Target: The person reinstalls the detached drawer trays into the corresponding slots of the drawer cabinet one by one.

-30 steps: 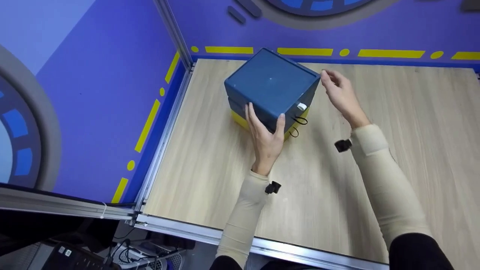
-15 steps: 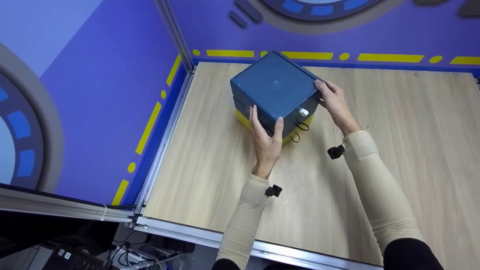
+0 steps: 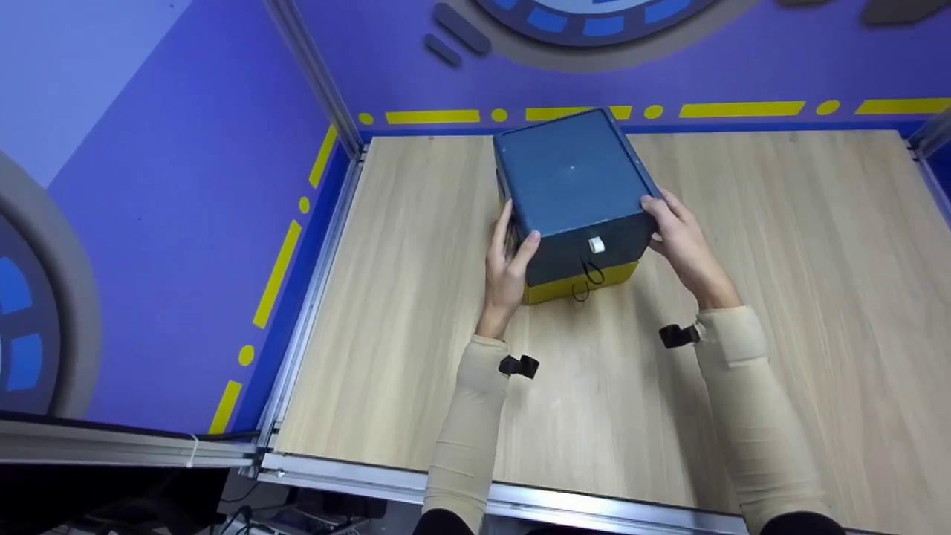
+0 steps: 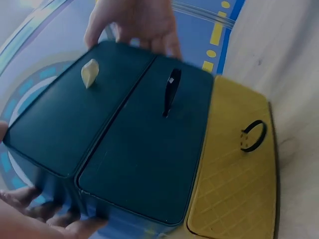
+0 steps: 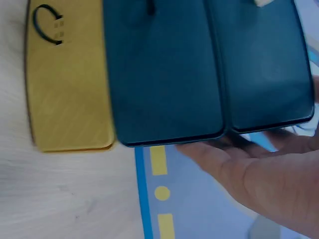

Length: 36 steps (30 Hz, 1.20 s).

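Observation:
A small drawer unit [image 3: 572, 178] stands on the table, with two dark blue tiers above a yellow one [image 3: 557, 288]. In the left wrist view its fronts carry a white pull tab [image 4: 90, 73], a black loop [image 4: 172, 92] and another black loop [image 4: 255, 136] on the yellow tier. My left hand [image 3: 505, 271] grips the unit's left side near the front corner, fingers along the side wall. My right hand [image 3: 685, 241] holds the upper right front corner, thumb on the top edge. Its other fingers lie against the side in the right wrist view, partly hidden.
The wooden tabletop [image 3: 394, 312] extends around the unit. Blue printed panels [image 3: 186, 245] border its left and back sides. A metal rail [image 3: 356, 479] runs along the front edge, with cables and equipment [image 3: 297, 516] below it at left.
My right hand has come from beside the unit onto its right corner. The drawer unit has turned, its fronts now facing me more, and shifted slightly right; my left hand stays on its side.

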Motion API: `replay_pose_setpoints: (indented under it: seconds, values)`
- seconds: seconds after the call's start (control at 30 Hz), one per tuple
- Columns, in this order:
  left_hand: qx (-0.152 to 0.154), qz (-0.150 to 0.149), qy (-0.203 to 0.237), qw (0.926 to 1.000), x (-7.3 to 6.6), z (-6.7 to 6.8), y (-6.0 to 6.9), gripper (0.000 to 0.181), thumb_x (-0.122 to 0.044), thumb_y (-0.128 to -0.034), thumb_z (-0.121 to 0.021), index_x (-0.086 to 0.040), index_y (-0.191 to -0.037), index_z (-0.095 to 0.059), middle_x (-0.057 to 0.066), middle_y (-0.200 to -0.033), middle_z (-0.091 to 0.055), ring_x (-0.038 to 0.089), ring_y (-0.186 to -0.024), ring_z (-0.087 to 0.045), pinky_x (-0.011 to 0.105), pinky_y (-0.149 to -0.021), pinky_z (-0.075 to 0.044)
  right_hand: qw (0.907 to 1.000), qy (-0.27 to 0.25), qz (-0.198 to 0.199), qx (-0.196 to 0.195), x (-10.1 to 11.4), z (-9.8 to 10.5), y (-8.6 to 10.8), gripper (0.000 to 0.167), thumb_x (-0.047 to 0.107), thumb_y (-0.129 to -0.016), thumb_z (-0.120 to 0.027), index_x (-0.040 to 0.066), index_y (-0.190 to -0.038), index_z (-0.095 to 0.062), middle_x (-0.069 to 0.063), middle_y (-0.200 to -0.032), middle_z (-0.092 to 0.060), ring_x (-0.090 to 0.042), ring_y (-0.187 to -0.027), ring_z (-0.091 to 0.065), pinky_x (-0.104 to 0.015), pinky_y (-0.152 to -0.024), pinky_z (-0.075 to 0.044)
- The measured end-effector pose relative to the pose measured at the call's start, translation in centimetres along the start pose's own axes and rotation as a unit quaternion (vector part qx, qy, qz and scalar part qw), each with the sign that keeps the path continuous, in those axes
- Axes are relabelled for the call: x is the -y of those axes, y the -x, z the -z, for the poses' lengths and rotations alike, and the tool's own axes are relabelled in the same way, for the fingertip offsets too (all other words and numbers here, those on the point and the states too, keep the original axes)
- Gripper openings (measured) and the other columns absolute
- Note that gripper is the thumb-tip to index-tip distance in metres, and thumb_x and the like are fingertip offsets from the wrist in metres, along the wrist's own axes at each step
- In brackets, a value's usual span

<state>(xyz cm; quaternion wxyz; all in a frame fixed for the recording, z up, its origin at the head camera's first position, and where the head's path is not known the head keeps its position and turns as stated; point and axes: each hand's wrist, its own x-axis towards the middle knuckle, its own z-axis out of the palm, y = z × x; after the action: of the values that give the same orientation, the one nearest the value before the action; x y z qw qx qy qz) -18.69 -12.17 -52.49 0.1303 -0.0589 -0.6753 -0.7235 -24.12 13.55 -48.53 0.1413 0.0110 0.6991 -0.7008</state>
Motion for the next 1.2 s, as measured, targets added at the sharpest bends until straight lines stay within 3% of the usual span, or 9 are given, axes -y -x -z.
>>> replay_pose_setpoints:
  seconds: [0.3,0.47,0.73,1.03,1.2]
  values:
    - [0.067,0.019,0.018,0.9974,-0.2,1.6,-1.2,0.074,-0.024,-0.1041,-0.052,-0.004,-0.169,-0.024,0.015,-0.179,-0.02,0.029,-0.167,-0.016,0.046,-0.134,-0.018,0.9992,0.018,0.01,-0.035,-0.9,-1.4,3.7,0.076,0.045,-0.111,-0.045,0.015,-0.173,-0.014,-0.017,-0.178,-0.017,-0.03,-0.165,-0.017,-0.06,-0.13,-0.019]
    - [0.081,0.026,0.015,0.9963,-0.1,2.3,-1.0,0.074,-0.023,-0.1031,-0.05,-0.001,-0.168,-0.023,0.016,-0.178,-0.02,0.03,-0.167,-0.016,0.045,-0.134,-0.017,0.9978,0.037,0.025,-0.05,-1.7,-2.4,4.9,0.074,0.046,-0.111,-0.044,0.014,-0.172,-0.018,-0.022,-0.176,-0.02,-0.036,-0.162,-0.023,-0.062,-0.129,-0.023]
    - [0.077,0.023,0.004,0.9968,-0.2,3.0,-0.9,0.073,-0.025,-0.1039,-0.049,-0.001,-0.168,-0.023,0.016,-0.178,-0.02,0.029,-0.167,-0.014,0.044,-0.134,-0.018,0.9962,0.065,0.032,-0.048,-2.1,-2.8,4.7,0.077,0.049,-0.11,-0.044,0.016,-0.172,-0.015,-0.02,-0.178,-0.013,-0.039,-0.163,-0.021,-0.062,-0.127,-0.026]
    - [0.079,0.022,-0.002,0.9967,-0.4,3.3,-0.8,0.073,-0.022,-0.1043,-0.05,0.0,-0.168,-0.023,0.017,-0.178,-0.022,0.031,-0.166,-0.017,0.044,-0.134,-0.019,0.9938,0.088,0.04,-0.055,-2.2,-2.9,4.3,0.075,0.05,-0.112,-0.039,0.012,-0.172,-0.016,-0.019,-0.178,-0.016,-0.035,-0.163,-0.02,-0.056,-0.13,-0.025]
    - [0.104,0.024,-0.026,0.9939,-0.4,3.9,-1.2,0.072,-0.026,-0.1072,-0.05,-0.004,-0.17,-0.021,0.014,-0.179,-0.019,0.03,-0.167,-0.017,0.044,-0.134,-0.02,0.9946,0.093,0.046,-0.009,-2.1,-1.4,4.0,0.075,0.053,-0.114,-0.024,0.008,-0.172,-0.007,-0.019,-0.179,-0.008,-0.041,-0.165,-0.012,-0.06,-0.131,-0.016]
